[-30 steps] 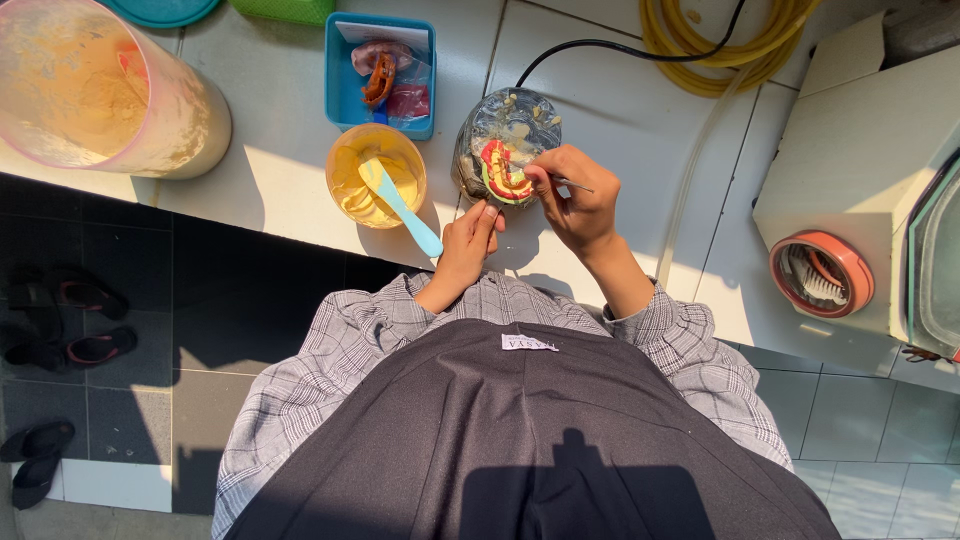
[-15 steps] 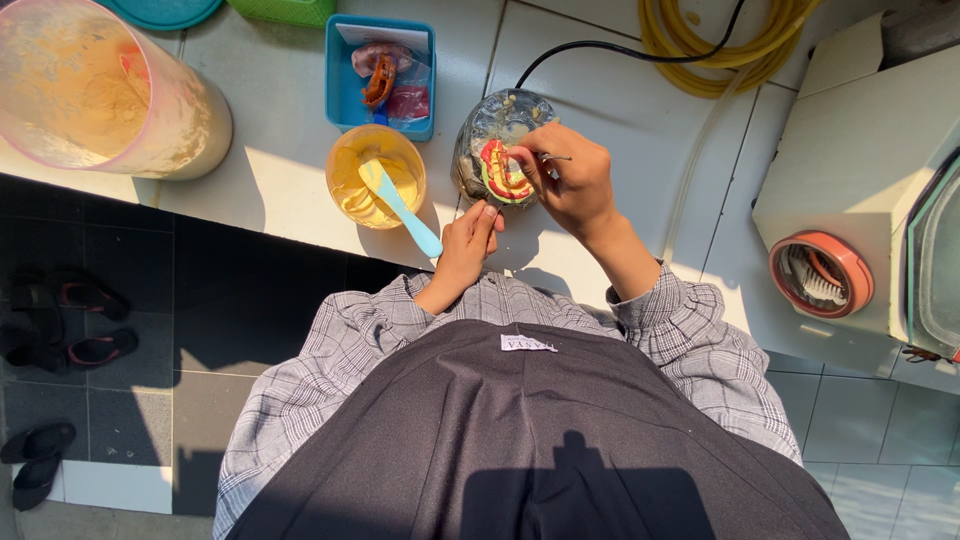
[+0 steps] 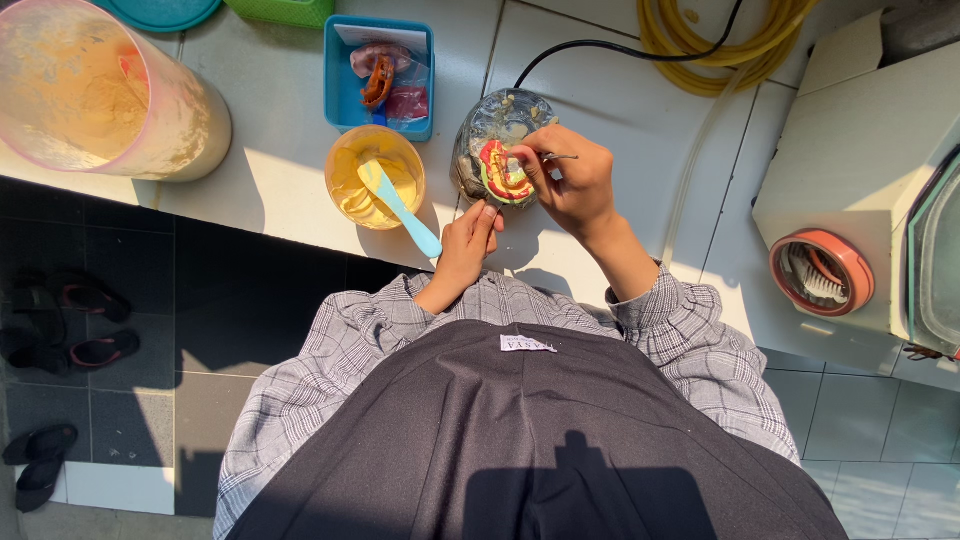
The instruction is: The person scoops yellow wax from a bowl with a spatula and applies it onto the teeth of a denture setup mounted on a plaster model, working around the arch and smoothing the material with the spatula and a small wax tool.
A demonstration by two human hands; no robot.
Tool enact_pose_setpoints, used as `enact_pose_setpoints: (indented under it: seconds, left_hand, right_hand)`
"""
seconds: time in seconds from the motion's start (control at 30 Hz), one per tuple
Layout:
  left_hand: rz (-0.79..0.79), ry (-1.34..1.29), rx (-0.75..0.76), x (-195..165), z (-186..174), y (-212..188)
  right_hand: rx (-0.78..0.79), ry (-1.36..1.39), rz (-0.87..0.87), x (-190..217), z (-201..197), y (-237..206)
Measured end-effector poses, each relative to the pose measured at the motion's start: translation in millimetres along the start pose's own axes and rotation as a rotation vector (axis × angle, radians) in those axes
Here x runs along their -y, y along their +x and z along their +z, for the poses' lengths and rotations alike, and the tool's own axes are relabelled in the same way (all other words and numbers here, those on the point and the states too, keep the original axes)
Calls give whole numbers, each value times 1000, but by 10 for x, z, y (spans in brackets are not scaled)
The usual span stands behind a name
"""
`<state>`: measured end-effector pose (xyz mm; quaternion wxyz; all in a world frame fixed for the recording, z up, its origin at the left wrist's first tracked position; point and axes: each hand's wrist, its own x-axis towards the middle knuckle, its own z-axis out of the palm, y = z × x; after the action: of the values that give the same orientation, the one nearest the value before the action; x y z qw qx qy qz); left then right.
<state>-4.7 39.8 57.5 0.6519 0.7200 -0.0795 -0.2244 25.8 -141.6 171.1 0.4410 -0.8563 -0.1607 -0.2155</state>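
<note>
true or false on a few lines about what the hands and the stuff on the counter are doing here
1. The right hand holds a thin tool over the red and yellow piece. True.
2. The left hand grips the blue spatula. False: the spatula rests in the yellow bowl; the left hand is at the dark mottled bowl.
3. The blue tray is empty. False: it holds small pieces.
4. A yellow hose lies coiled at the top. True.

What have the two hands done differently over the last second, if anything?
Very little. The right hand, gripping a thin metal tool, shifted slightly over the red and yellow piece in the dark bowl. The left hand stayed at the bowl's near edge. The yellow cup and spatula did not move.
</note>
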Motion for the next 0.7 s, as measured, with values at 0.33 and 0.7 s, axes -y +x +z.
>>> enact_pose_setpoints:
  seconds: [0.33,0.7]
  left_hand:
    - [-8,-37,4,54,13,4]
    - [-29,-144,58,252,21,48]
  right_hand:
    - [-21,26,93,-4,10,-44]
    - [-47,2,72,-34,30,-104]
